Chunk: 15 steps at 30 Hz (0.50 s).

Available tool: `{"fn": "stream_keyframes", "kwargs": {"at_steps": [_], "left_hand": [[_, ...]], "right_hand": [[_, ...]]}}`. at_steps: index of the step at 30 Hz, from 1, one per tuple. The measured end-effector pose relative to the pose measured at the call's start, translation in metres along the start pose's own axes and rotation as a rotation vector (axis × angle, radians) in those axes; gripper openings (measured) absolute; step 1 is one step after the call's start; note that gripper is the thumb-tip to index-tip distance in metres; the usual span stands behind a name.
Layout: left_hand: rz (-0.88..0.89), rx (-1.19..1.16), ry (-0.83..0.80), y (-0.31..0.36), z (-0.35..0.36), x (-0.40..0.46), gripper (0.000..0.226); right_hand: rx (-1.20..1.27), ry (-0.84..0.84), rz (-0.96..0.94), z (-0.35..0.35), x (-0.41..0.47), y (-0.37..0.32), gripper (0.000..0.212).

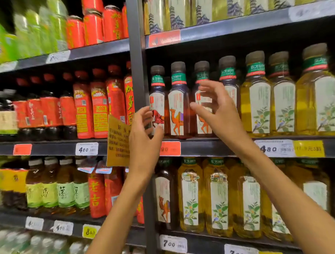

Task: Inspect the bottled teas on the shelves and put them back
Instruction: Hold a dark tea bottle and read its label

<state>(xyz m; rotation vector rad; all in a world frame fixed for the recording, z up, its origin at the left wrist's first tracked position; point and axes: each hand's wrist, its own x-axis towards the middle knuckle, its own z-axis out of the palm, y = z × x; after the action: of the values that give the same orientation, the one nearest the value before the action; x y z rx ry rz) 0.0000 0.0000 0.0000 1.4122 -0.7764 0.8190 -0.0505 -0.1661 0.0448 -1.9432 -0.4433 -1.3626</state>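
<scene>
Your hands flank one upright bottle of reddish-brown tea with a camel on its white label and a dark cap (178,99), standing at the front of the dark metal middle shelf (202,147), second from the grey upright post (138,70). Your left hand (144,133) sits low to its left, fingers loosely curled and holding nothing, touching or just in front of the neighbouring camel-label bottle (157,100). Your right hand (217,109) hovers to its right at label height, fingers spread wide, empty. The bottle's long axis runs vertical; both hands are near it, so closing inward looks like the next move.
</scene>
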Motion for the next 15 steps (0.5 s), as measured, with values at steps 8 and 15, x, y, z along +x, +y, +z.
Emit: {"fn": "stream_keyframes", "kwargs": {"at_steps": [8,15], "left_hand": [[-0.130,0.192,-0.097,-0.019,0.050,0.010,0.065],[-0.203,0.421,-0.040,-0.035,0.078,0.011,0.059]], "right_hand": [[-0.366,-0.026,-0.140,0.049,0.086,-0.005,0.047],[-0.907,0.011,-0.273,0.084,0.128,0.008,0.049]]}}
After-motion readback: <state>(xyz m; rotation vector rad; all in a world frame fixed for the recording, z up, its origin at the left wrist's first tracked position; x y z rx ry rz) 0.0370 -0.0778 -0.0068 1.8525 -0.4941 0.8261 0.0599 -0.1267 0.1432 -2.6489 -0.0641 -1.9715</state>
